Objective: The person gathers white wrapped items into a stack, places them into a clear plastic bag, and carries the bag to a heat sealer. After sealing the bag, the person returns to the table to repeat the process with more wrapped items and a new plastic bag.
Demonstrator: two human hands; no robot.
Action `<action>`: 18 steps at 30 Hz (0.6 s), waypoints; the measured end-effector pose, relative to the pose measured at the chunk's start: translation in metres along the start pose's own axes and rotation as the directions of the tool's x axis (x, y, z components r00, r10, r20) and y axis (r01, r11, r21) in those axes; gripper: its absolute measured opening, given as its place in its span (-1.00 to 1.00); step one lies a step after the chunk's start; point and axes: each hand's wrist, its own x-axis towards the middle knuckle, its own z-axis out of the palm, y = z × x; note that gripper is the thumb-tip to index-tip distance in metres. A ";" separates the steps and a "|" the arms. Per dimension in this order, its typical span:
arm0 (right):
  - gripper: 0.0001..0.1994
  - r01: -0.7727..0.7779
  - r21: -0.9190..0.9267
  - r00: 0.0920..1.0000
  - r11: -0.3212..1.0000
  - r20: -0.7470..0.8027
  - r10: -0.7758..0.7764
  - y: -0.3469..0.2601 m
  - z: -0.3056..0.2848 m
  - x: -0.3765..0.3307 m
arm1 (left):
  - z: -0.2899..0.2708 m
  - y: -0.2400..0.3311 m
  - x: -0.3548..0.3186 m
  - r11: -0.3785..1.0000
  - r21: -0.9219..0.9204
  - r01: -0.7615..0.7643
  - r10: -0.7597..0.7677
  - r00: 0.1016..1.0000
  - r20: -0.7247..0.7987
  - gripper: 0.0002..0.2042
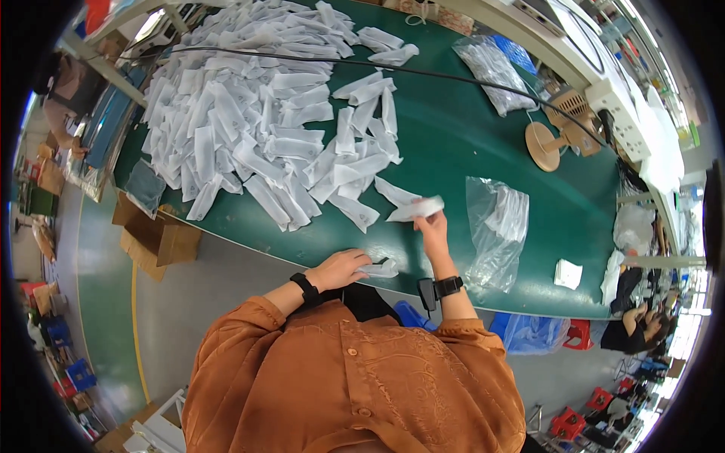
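At the table's near edge, my left hand (pixel 343 269) lies over one end of a small whitish translucent pouch (pixel 383 269), fingers closed on it. Farther right and higher, my right hand (pixel 432 225) pinches another whitish pouch (pixel 427 207), slightly blurred, just beside loose pouches of the same kind. A big heap of these pouches (pixel 249 121) covers the left part of the green table (pixel 445 143), with a smaller cluster (pixel 362 151) spreading from its right side. Right of my right hand lies a clear plastic bag (pixel 498 234) with several white pouches inside.
A small white stack (pixel 568 274) sits near the right edge. Toward the back right are a filled plastic bag (pixel 495 75), a wooden fan-like stand (pixel 545 146) and a power strip (pixel 623 113). A black cable (pixel 393 68) crosses above the table. An open carton (pixel 158 238) stands at lower left.
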 end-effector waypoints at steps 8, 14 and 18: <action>-0.73 -0.056 -0.076 0.980 0.996 -0.194 0.040 0.023 -0.056 -0.060 | 0.024 0.000 0.025 0.988 0.034 -0.149 0.148 0.989 0.026 -0.75; -0.76 -0.074 -0.152 0.987 0.986 -0.153 0.051 0.036 -0.070 -0.084 | 0.033 0.003 0.043 0.970 0.065 -0.232 0.231 0.972 0.035 -0.73; -0.83 -0.154 -0.387 0.987 0.909 -0.111 0.120 0.051 -0.074 -0.089 | 0.033 0.012 0.052 0.949 0.164 -0.270 0.280 0.959 -0.046 -0.71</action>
